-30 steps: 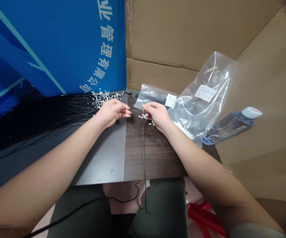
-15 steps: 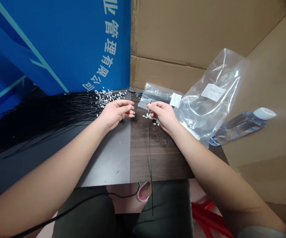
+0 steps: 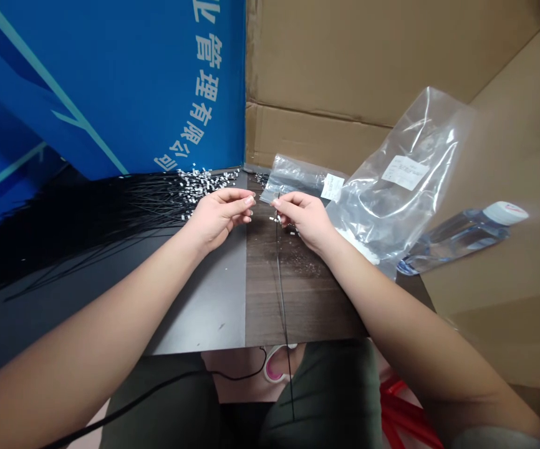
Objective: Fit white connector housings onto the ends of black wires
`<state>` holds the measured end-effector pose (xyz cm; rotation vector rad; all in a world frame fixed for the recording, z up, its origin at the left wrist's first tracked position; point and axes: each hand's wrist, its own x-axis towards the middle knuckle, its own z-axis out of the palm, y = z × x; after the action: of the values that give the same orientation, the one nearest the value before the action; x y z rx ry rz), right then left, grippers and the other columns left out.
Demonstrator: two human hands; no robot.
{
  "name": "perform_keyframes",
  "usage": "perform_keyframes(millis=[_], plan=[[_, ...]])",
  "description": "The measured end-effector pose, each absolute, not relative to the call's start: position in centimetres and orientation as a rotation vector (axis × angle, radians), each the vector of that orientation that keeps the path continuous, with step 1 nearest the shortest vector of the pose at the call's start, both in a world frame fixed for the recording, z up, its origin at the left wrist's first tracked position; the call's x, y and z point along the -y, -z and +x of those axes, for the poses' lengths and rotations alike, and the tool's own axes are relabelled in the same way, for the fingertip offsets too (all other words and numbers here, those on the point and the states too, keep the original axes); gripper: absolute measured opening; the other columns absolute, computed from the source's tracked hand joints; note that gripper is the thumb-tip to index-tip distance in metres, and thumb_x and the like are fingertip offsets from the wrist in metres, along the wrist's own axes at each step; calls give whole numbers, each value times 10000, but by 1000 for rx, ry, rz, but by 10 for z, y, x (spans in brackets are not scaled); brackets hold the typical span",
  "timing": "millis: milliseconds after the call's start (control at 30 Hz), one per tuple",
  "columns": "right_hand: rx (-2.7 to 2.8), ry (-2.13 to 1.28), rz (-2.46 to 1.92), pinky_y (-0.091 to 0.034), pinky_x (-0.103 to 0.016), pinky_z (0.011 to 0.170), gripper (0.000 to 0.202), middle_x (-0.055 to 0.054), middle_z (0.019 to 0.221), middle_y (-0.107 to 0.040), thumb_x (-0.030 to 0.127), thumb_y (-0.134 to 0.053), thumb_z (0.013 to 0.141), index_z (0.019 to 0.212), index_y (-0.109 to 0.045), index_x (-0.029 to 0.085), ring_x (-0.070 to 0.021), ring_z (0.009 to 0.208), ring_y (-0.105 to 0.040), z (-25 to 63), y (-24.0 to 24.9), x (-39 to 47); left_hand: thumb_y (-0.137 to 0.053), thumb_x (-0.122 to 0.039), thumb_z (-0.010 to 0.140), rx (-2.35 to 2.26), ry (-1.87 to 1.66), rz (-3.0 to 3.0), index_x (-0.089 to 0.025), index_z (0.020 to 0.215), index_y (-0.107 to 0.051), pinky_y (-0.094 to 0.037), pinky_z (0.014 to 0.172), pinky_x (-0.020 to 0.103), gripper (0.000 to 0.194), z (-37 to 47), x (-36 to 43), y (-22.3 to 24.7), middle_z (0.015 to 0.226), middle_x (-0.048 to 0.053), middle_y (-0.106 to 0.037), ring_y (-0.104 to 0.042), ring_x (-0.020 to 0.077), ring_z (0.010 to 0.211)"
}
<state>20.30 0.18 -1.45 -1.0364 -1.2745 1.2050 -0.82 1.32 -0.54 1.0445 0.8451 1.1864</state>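
My right hand [image 3: 305, 218] pinches a thin black wire [image 3: 281, 293] near its top end; the wire hangs down past the table's front edge. My left hand [image 3: 223, 218] is a short way to the left, thumb and index finger pressed together; whatever is between the fingertips is too small to make out. Small white pieces [image 3: 293, 233] lie on the dark wood tabletop beneath my right hand. Left of my left hand spreads a large bundle of black wires [image 3: 78, 218] with white pieces [image 3: 199, 181] at the ends.
Behind my right hand is a small clear bag [image 3: 293, 178] with a label. A large clear bag [image 3: 391, 206] and a water bottle [image 3: 466, 236] are at the right. A blue panel [image 3: 158, 75] and cardboard [image 3: 317, 62] stand behind the table [image 3: 214, 312].
My right hand has shifted slightly left with the black wire, nearer my left hand. The thumb and index finger of my left hand have come closer together.
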Motion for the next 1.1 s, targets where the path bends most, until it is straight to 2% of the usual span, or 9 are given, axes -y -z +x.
perform_keyframes(millis=[267, 467, 633, 800, 1100], plan=[[1472, -944, -1027, -427, -314, 645, 244, 21, 672, -618, 428, -809, 857, 762, -727, 218, -130, 634, -513, 198, 10, 7, -991, -251, 649, -848, -1137, 1007, -136, 913, -811, -598, 697, 277, 339, 1, -3, 4, 903, 64, -787, -681, 118, 700], [1523, -896, -1019, -459, -327, 700, 228, 3, 761, -680, 442, -801, 855, 803, -757, 224, -153, 706, -562, 196, 13, 7, -1031, -338, 584, -893, -1169, 1088, -137, 875, -817, -604, 709, 304, 413, 3, -3, 10, 882, 67, -785, -685, 132, 705], [1571, -850, -1023, -473, -336, 740, 177, -5, 790, -709, 392, -774, 863, 804, -766, 225, -162, 730, -588, 193, 14, 8, -1040, -358, 566, -894, -1155, 1103, -139, 857, -824, -601, 721, 310, 424, 5, -1, 11, 860, 70, -786, -686, 139, 712], [1588, -812, -1038, -452, -331, 720, 154, -4, 781, -702, 334, -748, 849, 753, -732, 214, -161, 727, -585, 192, 13, 9, -1035, -380, 584, -896, -1150, 1172, -138, 846, -823, -592, 707, 299, 415, 6, 2, 9, 813, 62, -769, -685, 144, 720], [1521, -910, -1039, -420, -318, 670, 167, 18, 701, -619, 355, -747, 830, 762, -711, 206, -135, 645, -495, 194, 10, 9, -993, -390, 672, -909, -1075, 1208, -144, 899, -784, -592, 682, 287, 395, -3, -4, 6, 830, 67, -755, -711, 160, 734]])
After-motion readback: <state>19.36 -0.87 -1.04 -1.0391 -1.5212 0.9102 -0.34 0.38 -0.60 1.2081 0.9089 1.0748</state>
